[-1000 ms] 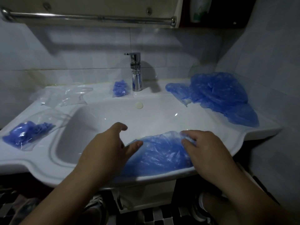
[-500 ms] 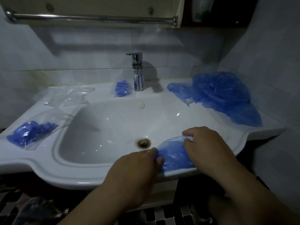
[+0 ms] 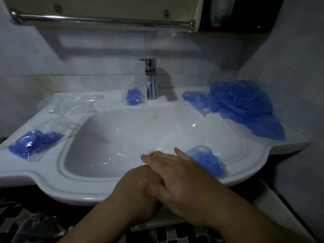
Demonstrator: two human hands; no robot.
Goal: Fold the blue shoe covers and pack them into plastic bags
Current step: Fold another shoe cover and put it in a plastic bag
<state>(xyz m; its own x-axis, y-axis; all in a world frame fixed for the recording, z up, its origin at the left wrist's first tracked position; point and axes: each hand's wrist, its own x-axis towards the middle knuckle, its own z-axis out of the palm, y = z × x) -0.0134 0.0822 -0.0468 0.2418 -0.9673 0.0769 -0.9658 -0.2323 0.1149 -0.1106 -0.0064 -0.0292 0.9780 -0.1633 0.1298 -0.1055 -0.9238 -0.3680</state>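
A folded blue shoe cover [image 3: 205, 158] lies on the front right slope of the white sink [image 3: 52, 176]. Its left part runs under my right hand [image 3: 175, 174], which lies flat with straight fingers pointing left. My left hand [image 3: 135, 188] sits beneath the right one at the sink's front rim, and its fingers are hidden. A pile of loose blue shoe covers [image 3: 242, 106] rests on the right ledge. Two clear bags hold blue covers: one on the left ledge [image 3: 35, 142] and a small one [image 3: 134, 97] beside the faucet. Empty plastic bags [image 3: 75, 104] lie at the back left.
A chrome faucet [image 3: 150, 79] stands at the back centre, and the drain [image 3: 154, 153] shows just beyond my fingertips. A metal towel rail [image 3: 105, 20] runs overhead under a cabinet. Tiled walls close in behind and on the right.
The shoe cover has gone from spread out to a smaller folded bundle. My left hand moved right and now sits under my right hand, which has flattened and slid left across it.
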